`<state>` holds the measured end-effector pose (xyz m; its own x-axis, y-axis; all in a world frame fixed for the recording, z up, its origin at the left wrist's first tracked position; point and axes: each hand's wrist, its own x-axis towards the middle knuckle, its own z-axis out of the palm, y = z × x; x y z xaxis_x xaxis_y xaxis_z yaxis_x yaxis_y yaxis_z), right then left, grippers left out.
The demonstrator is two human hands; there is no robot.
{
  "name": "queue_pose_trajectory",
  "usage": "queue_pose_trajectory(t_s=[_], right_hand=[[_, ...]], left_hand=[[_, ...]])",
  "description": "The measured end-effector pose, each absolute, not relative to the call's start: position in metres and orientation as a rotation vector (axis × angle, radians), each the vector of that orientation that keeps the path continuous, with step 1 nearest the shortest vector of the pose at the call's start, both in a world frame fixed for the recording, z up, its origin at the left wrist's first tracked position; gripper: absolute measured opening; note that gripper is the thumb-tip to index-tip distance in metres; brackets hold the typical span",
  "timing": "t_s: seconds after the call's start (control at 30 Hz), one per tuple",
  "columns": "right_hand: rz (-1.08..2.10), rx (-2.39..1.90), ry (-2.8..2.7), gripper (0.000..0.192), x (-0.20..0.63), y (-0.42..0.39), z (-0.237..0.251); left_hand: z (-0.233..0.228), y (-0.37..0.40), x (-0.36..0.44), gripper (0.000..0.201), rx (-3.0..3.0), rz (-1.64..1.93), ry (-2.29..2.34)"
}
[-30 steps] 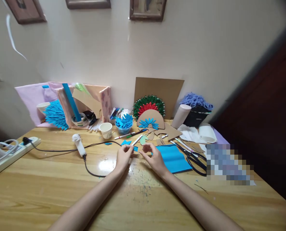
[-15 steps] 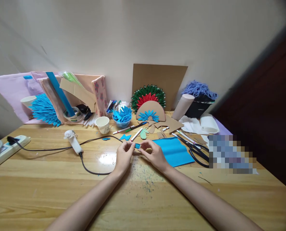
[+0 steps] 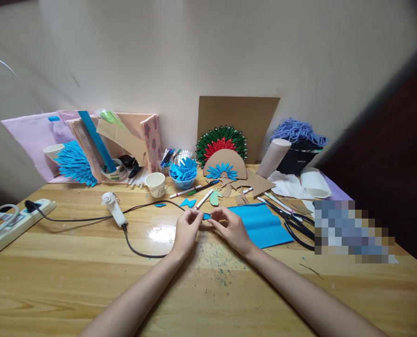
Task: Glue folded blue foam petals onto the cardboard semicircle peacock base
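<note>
Both hands meet over the middle of the wooden table (image 3: 71,281), just left of the blue paper sheet (image 3: 260,224). The left hand (image 3: 187,231) and the right hand (image 3: 231,229) pinch a small blue paper piece (image 3: 206,216) between their fingertips — one hand at each end, fingers closed on it. The piece is flat, thin and narrow, held just above the tabletop.

The sheet lies flat with a lengthwise fold, matte in finish. Right of it lie black-handled scissors (image 3: 294,227); behind it, several white-barrelled markers (image 3: 204,199) and brown cardboard offcuts (image 3: 253,182). Further behind the sheet a cardboard half-disc (image 3: 225,164) carries pointed blue petals, with a green-and-red fan behind it. Left of the sheet stand a bowl of blue petals (image 3: 183,174) and a white paper cup (image 3: 155,184). A white glue gun (image 3: 114,210) lies well left of the sheet — its black cord curves past the left hand. The tabletop is glossy, speckled with blue flecks near the wrists.
</note>
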<state>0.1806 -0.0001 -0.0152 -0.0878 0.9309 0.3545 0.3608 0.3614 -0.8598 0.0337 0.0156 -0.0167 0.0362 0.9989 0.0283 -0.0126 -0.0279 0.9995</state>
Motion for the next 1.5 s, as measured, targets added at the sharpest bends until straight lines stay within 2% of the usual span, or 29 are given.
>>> queue_pose_trajectory(t_s=[1.5], right_hand=[[0.724, -1.164, -1.643, 0.011, 0.1825, 0.0027, -0.0186]], left_hand=[[-0.0182, 0.0107, 0.0352, 0.014, 1.444, 1.252, 1.126]])
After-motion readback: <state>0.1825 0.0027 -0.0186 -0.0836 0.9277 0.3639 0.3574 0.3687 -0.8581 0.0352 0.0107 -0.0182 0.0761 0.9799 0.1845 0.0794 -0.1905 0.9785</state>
